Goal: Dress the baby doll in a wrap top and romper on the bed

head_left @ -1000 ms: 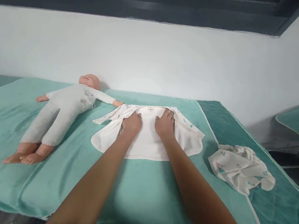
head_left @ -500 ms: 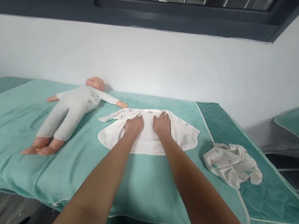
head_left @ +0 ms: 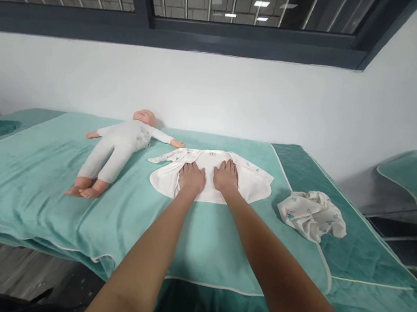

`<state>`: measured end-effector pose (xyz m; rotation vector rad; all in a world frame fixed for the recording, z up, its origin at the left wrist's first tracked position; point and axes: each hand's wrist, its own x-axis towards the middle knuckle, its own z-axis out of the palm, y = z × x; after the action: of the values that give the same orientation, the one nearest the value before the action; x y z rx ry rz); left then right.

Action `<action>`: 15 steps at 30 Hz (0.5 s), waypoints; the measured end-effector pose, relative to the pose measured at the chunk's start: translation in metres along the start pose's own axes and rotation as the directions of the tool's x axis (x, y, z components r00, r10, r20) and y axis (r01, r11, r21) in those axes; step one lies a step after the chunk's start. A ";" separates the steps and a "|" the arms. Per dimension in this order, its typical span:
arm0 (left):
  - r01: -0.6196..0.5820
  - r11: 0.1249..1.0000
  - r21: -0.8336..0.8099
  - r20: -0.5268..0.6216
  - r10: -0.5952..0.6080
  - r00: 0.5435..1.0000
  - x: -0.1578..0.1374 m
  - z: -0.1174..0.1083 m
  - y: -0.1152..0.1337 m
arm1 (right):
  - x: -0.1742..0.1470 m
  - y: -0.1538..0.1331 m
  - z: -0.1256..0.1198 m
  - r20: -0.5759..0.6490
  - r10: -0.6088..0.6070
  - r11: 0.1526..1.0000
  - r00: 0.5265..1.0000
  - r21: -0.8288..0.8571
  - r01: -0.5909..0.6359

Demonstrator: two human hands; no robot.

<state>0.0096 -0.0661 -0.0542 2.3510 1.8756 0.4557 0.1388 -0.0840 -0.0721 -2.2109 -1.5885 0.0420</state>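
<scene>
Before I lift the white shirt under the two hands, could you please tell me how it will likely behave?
The white shirt will probably hang floppy, since its front lies opened in soft folds. It should feel light, as the cloth looks thin. It seems unlikely to roll, because it is spread out on the green bedding.

Soft light brightens the wall (head_left: 215,92) — shadows faint.

Two bare hands: one left hand (head_left: 192,178), one right hand (head_left: 226,176). Two white printed cloth garments: one spread-out shirt (head_left: 209,186), one crumpled bundle (head_left: 312,215). One white, soft-bodied baby doll (head_left: 123,137) with two bare feet (head_left: 93,189). One green plush-covered bed (head_left: 41,183). One dark grey window frame (head_left: 243,40).
</scene>
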 end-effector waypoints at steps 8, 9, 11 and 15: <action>-0.163 0.986 -0.016 -0.002 0.163 0.987 -0.042 -0.002 -0.021 | -0.058 0.018 -0.024 -0.123 -0.215 0.972 0.969 0.074 0.225; -0.198 0.980 -0.029 -0.017 0.198 0.980 -0.047 -0.004 -0.025 | -0.066 0.021 -0.028 -0.153 -0.207 0.973 0.966 0.071 0.220; -0.271 0.959 -0.079 -0.071 0.266 0.961 -0.054 -0.008 -0.036 | -0.082 0.026 -0.034 -0.176 -0.224 0.971 0.959 0.044 0.235; -0.305 0.936 -0.176 -0.267 0.253 0.930 -0.052 -0.020 -0.073 | -0.102 0.033 -0.043 -0.083 -0.334 0.942 0.939 -0.059 0.330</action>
<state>-0.0749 -0.1013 -0.0631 2.5135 1.4769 0.9606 0.1446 -0.1997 -0.0658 -1.9146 -1.9027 -0.1925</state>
